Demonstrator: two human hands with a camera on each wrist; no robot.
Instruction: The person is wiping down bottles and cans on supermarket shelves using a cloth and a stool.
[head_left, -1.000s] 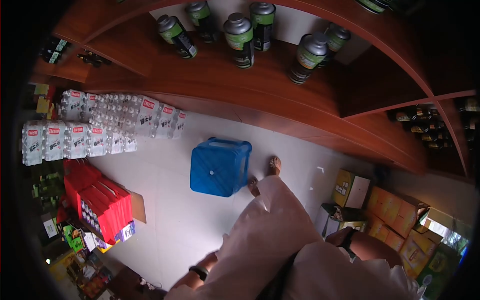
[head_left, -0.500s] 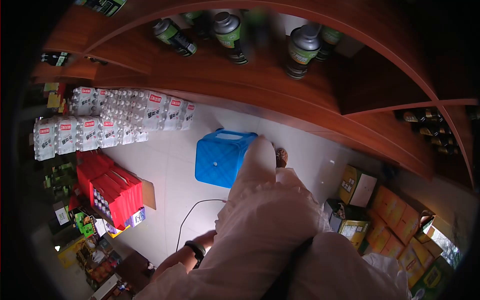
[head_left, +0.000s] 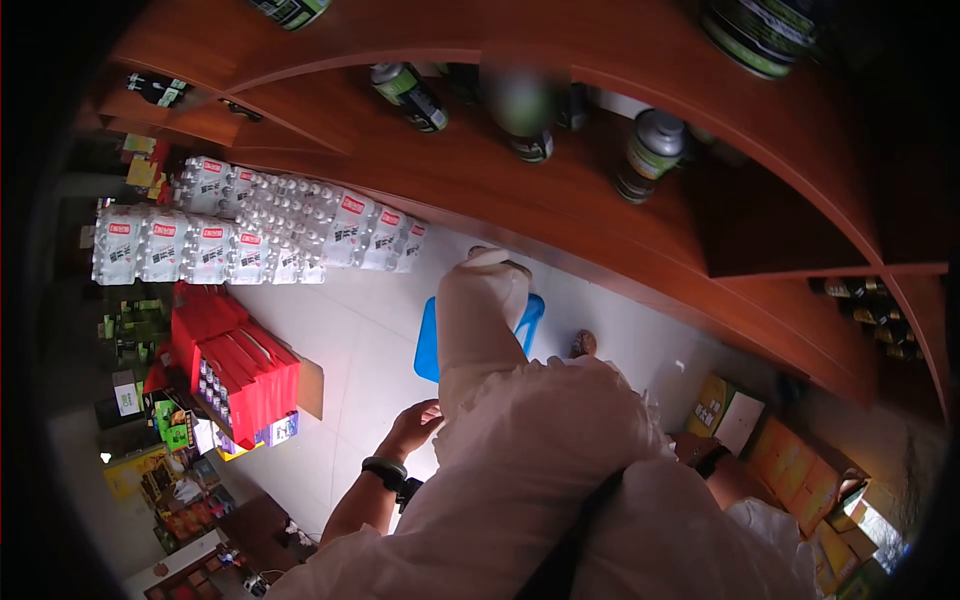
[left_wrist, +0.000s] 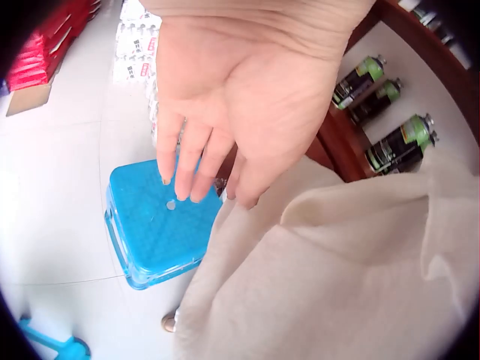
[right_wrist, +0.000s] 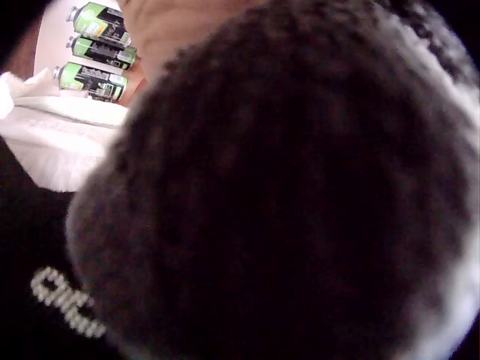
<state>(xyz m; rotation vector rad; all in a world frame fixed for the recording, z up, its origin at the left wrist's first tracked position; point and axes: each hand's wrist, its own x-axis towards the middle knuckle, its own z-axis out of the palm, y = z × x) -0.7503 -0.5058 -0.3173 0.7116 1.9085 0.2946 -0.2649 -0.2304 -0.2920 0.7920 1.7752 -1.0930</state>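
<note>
My left hand (head_left: 410, 430) is beside my bent leg, its fingertips right at the pale trouser leg (head_left: 480, 310). In the left wrist view the palm shows, with fingers straight and nothing held. Below the fingers is a blue plastic stool (left_wrist: 161, 232) with a small hole in its seat; the leg covers much of it in the head view. My right hand (head_left: 690, 447) is low by my right hip, partly hidden by the clothes. A dark, fuzzy, blurred thing (right_wrist: 285, 195) fills most of the right wrist view; I cannot tell if the hand holds it.
Wooden shelves (head_left: 560, 200) with green-and-black cans (head_left: 650, 155) run along the front. Packs of bottled water (head_left: 210, 245) are stacked at left, red bags (head_left: 250, 380) nearer. Cartons (head_left: 800, 460) stand at right. My sandalled foot (head_left: 583, 343) is on the floor beside the stool.
My bent leg has come up and forward over the stool, hiding most of it. My left hand has moved forward to beside the leg. The view has shifted, and the shelves sit differently in it.
</note>
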